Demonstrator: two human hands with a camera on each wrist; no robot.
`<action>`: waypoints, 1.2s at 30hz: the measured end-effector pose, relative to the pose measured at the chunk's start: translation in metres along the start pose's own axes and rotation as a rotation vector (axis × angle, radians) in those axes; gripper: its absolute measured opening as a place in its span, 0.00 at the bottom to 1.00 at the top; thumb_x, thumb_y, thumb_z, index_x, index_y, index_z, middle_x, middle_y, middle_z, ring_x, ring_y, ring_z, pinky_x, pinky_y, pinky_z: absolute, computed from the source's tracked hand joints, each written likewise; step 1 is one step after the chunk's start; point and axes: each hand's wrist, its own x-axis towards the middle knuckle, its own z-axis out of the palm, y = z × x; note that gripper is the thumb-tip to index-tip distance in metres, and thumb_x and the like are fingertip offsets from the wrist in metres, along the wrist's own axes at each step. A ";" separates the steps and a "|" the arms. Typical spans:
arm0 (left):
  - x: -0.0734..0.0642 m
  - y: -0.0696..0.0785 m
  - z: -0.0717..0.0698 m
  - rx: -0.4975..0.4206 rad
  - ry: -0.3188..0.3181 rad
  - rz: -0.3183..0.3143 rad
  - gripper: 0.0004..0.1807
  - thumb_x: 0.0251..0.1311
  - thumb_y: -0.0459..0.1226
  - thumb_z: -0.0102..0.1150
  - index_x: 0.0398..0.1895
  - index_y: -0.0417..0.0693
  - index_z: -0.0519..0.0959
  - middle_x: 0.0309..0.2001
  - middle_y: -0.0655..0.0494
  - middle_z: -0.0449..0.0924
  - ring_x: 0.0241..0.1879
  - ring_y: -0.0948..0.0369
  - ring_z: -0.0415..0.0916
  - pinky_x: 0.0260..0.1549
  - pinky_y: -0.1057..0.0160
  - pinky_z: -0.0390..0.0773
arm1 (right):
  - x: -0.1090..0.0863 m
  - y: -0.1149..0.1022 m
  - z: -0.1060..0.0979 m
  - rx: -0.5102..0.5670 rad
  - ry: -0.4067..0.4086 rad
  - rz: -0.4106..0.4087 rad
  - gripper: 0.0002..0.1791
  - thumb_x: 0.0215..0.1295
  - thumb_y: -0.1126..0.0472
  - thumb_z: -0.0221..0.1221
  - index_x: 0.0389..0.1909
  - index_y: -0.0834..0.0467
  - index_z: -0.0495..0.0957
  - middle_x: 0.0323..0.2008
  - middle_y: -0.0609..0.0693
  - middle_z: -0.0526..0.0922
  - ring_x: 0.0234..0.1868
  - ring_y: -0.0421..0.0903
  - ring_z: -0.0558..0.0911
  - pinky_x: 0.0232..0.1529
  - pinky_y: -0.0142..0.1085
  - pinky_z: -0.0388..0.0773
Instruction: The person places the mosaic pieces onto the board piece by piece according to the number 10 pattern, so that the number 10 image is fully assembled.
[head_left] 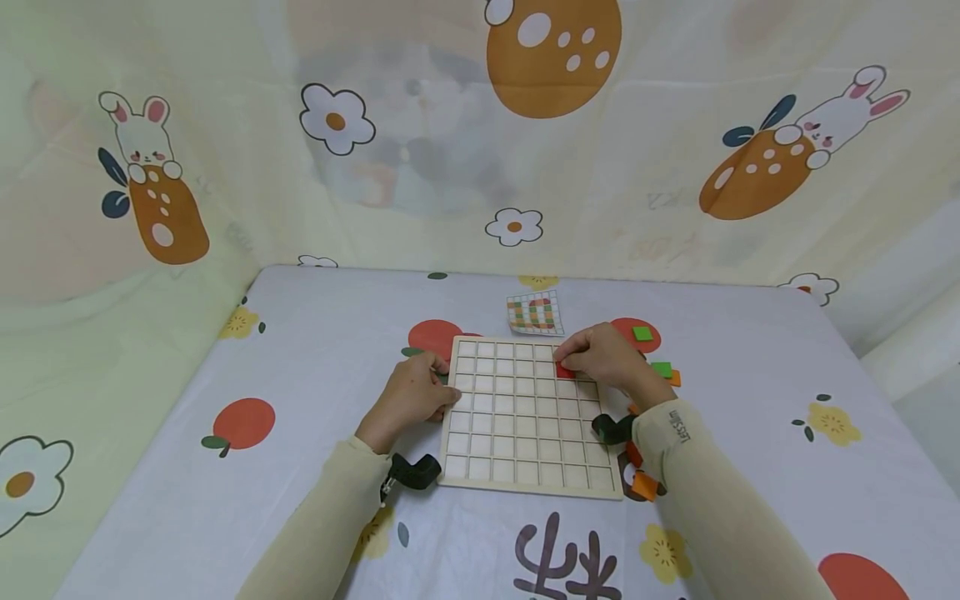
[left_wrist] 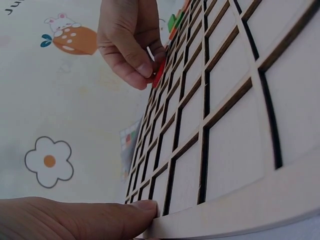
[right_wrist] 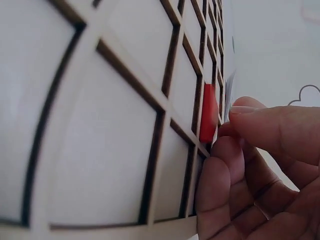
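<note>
A wooden grid board with square cells lies on the cloth in front of me. My left hand grips its left edge, the thumb resting on the rim and the other fingers mostly hidden in the left wrist view. At the upper right of the grid, my right hand pinches a red square tile between thumb and fingertips. The tile sits tilted at a cell there, partly covered by the fingers in the head view. The other visible cells are bare wood.
Behind the board lies a small card printed with a coloured grid pattern. Green tiles and orange tiles are scattered along the board's right side, some hidden by my right forearm. A printed cloth wall rises behind the table.
</note>
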 end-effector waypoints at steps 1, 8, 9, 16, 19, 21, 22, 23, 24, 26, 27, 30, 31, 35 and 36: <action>0.000 0.000 0.001 -0.002 -0.001 -0.001 0.17 0.61 0.31 0.71 0.51 0.36 0.77 0.33 0.47 0.78 0.22 0.60 0.82 0.24 0.64 0.84 | -0.001 0.000 0.000 0.002 0.001 -0.001 0.09 0.73 0.64 0.62 0.46 0.58 0.90 0.54 0.57 0.87 0.55 0.53 0.80 0.52 0.41 0.79; 0.001 0.003 0.004 -0.008 -0.009 -0.006 0.17 0.61 0.31 0.71 0.50 0.36 0.77 0.33 0.47 0.78 0.22 0.59 0.82 0.24 0.64 0.84 | -0.004 0.002 -0.002 0.029 0.021 -0.003 0.09 0.73 0.64 0.63 0.48 0.60 0.89 0.54 0.58 0.87 0.59 0.56 0.80 0.57 0.45 0.80; 0.001 0.003 0.004 -0.008 -0.010 -0.007 0.17 0.61 0.31 0.71 0.50 0.36 0.77 0.33 0.47 0.78 0.22 0.59 0.82 0.25 0.64 0.85 | -0.004 0.003 -0.002 0.033 0.021 -0.008 0.09 0.73 0.64 0.63 0.49 0.60 0.89 0.55 0.58 0.87 0.60 0.56 0.80 0.58 0.46 0.80; 0.001 0.004 0.008 -0.009 -0.017 -0.006 0.18 0.61 0.31 0.72 0.51 0.36 0.77 0.33 0.47 0.78 0.23 0.59 0.82 0.25 0.64 0.84 | -0.010 0.014 -0.010 0.091 0.033 -0.011 0.14 0.76 0.59 0.62 0.55 0.60 0.85 0.52 0.56 0.85 0.51 0.52 0.80 0.49 0.39 0.80; 0.000 0.004 0.009 -0.012 -0.021 -0.011 0.18 0.61 0.32 0.72 0.51 0.36 0.77 0.34 0.47 0.78 0.22 0.59 0.81 0.25 0.64 0.84 | -0.018 0.020 -0.024 0.150 0.060 -0.001 0.17 0.77 0.58 0.59 0.58 0.63 0.83 0.48 0.59 0.84 0.44 0.51 0.79 0.42 0.37 0.79; 0.000 0.005 0.009 -0.009 -0.024 -0.014 0.18 0.61 0.32 0.72 0.51 0.37 0.76 0.33 0.47 0.78 0.22 0.59 0.81 0.25 0.64 0.84 | -0.024 0.025 -0.037 0.146 0.098 0.014 0.18 0.77 0.56 0.59 0.59 0.63 0.82 0.48 0.60 0.84 0.43 0.51 0.79 0.40 0.37 0.80; 0.000 0.005 0.009 -0.007 -0.024 -0.015 0.18 0.61 0.32 0.72 0.51 0.37 0.77 0.33 0.47 0.79 0.22 0.59 0.81 0.25 0.65 0.84 | -0.026 0.028 -0.044 0.149 0.111 0.029 0.19 0.77 0.55 0.59 0.59 0.64 0.82 0.48 0.61 0.84 0.43 0.53 0.78 0.40 0.37 0.80; 0.000 0.005 0.008 -0.005 -0.024 -0.015 0.18 0.61 0.32 0.72 0.51 0.37 0.76 0.33 0.47 0.79 0.22 0.59 0.80 0.25 0.65 0.83 | -0.029 0.031 -0.050 0.136 0.126 0.042 0.19 0.77 0.54 0.59 0.59 0.64 0.81 0.48 0.62 0.83 0.44 0.55 0.78 0.40 0.38 0.81; 0.000 0.005 0.008 -0.004 -0.023 -0.015 0.18 0.61 0.32 0.72 0.51 0.37 0.76 0.33 0.47 0.79 0.22 0.59 0.81 0.25 0.65 0.83 | -0.032 0.035 -0.056 0.115 0.137 0.048 0.20 0.77 0.53 0.59 0.59 0.64 0.81 0.49 0.62 0.83 0.45 0.56 0.78 0.41 0.38 0.81; -0.001 0.005 0.006 -0.002 -0.020 -0.016 0.18 0.61 0.32 0.72 0.51 0.37 0.77 0.33 0.47 0.79 0.22 0.59 0.81 0.25 0.65 0.83 | -0.036 0.042 -0.066 0.067 0.150 0.067 0.21 0.78 0.52 0.59 0.60 0.64 0.81 0.52 0.61 0.83 0.49 0.57 0.78 0.44 0.39 0.81; -0.001 0.004 0.005 -0.001 -0.019 -0.017 0.18 0.61 0.32 0.72 0.51 0.37 0.77 0.34 0.47 0.79 0.22 0.59 0.81 0.25 0.65 0.83 | -0.037 0.047 -0.070 0.046 0.154 0.077 0.21 0.78 0.52 0.59 0.59 0.64 0.80 0.52 0.62 0.82 0.50 0.58 0.78 0.44 0.39 0.80; -0.002 0.003 0.003 -0.004 -0.012 -0.026 0.19 0.61 0.33 0.72 0.51 0.37 0.77 0.34 0.47 0.78 0.22 0.58 0.81 0.25 0.64 0.84 | -0.038 0.059 -0.078 -0.008 0.165 0.121 0.21 0.77 0.53 0.59 0.59 0.65 0.80 0.52 0.62 0.82 0.49 0.57 0.78 0.44 0.38 0.80; -0.002 0.003 0.003 -0.004 -0.011 -0.029 0.19 0.61 0.33 0.72 0.51 0.37 0.77 0.34 0.47 0.78 0.22 0.58 0.81 0.25 0.64 0.84 | -0.039 0.063 -0.080 -0.023 0.167 0.137 0.20 0.77 0.54 0.59 0.58 0.65 0.80 0.52 0.62 0.82 0.48 0.56 0.78 0.44 0.38 0.80; -0.002 0.002 0.002 0.008 -0.005 -0.026 0.19 0.60 0.33 0.72 0.51 0.37 0.77 0.33 0.48 0.78 0.21 0.59 0.80 0.24 0.65 0.83 | -0.043 0.079 -0.087 -0.053 0.144 0.205 0.20 0.75 0.57 0.60 0.59 0.66 0.80 0.50 0.61 0.82 0.46 0.55 0.77 0.43 0.37 0.79; -0.002 0.002 0.002 0.009 -0.004 -0.024 0.19 0.60 0.33 0.72 0.51 0.37 0.77 0.33 0.48 0.78 0.21 0.59 0.80 0.24 0.65 0.83 | -0.045 0.083 -0.089 -0.059 0.132 0.216 0.20 0.74 0.57 0.60 0.59 0.66 0.80 0.49 0.60 0.82 0.46 0.55 0.77 0.43 0.37 0.78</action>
